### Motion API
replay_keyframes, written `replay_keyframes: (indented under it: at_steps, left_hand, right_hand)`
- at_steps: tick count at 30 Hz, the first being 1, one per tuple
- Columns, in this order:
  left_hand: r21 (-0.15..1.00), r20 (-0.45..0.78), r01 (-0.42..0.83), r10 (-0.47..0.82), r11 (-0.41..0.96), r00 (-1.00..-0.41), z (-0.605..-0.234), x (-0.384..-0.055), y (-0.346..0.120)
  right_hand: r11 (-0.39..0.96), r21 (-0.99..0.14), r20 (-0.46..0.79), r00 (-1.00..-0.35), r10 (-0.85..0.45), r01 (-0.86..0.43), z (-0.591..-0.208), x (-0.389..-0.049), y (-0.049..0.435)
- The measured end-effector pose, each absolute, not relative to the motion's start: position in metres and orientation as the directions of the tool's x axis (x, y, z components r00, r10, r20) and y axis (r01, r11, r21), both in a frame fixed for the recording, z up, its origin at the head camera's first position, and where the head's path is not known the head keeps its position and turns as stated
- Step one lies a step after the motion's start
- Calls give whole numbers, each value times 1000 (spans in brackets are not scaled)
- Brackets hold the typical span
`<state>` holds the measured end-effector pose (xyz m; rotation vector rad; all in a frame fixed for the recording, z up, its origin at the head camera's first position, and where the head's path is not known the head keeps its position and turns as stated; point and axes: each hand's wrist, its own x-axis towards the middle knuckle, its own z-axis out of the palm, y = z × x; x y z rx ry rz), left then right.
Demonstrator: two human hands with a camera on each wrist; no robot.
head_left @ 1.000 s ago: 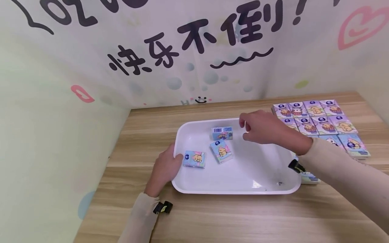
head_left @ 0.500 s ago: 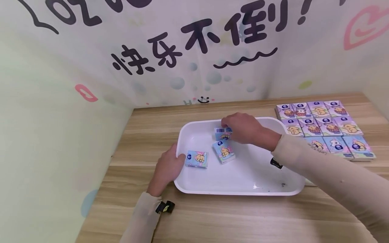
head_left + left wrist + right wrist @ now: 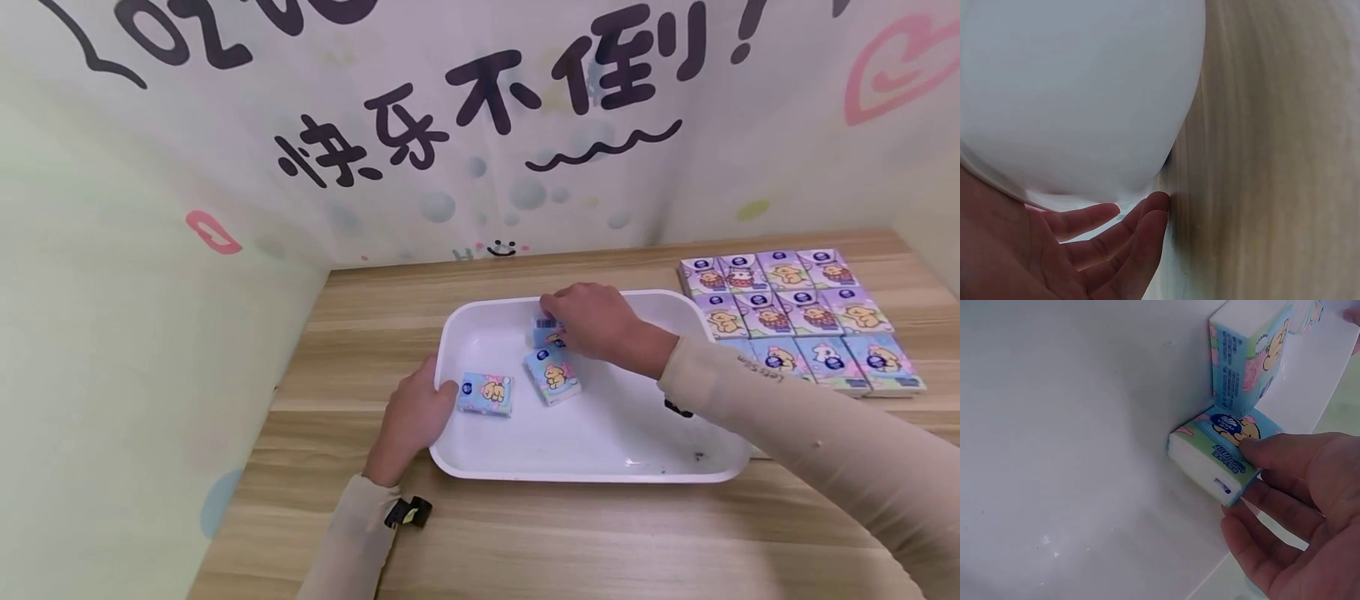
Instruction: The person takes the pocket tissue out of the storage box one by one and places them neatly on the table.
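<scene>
A white plastic tray stands on the wooden table. My left hand holds its left end, thumb over the rim; in the left wrist view its fingers curl along the outside, beside the tray wall. At the tray's far side, my right hand pinches a small blue tissue pack between thumb and fingers, partly covering it in the head view. A second tissue pack lies just nearer, and a third tissue pack lies near the left hand.
Right of the tray, rows of purple tissue packs and blue tissue packs lie side by side on the table. My right sleeve hides some of them. A printed white cloth hangs behind the table.
My right hand has moved left across the tray to the far tissue pack and now pinches it. The left hand keeps its hold on the tray. The head view has shifted slightly.
</scene>
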<state>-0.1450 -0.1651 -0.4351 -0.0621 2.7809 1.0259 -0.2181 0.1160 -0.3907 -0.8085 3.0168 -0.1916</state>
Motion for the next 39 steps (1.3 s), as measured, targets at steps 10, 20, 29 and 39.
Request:
replay_keyframes:
  at_steps: [10, 20, 29, 39]
  left_hand:
    - [647, -190, -108, 22, 755, -982, -434, -144, -164]
    - [635, -180, -97, 25, 767, -983, -434, -144, -164]
    - [643, -151, -68, 39, 763, -988, -437, -144, -165]
    - [642, -145, -61, 43, 764, -988, -438, -144, -166]
  right_hand:
    - [873, -220, -48, -889, -456, -436, -385, -215, 131]
    - [878, -301, -78, -908, -411, -372, -370, -202, 153]
    - [855, -380, -45, -916, -399, -354, -362, -187, 177]
    - [826, -469, -66, -921, -384, -311, -362, -174, 204]
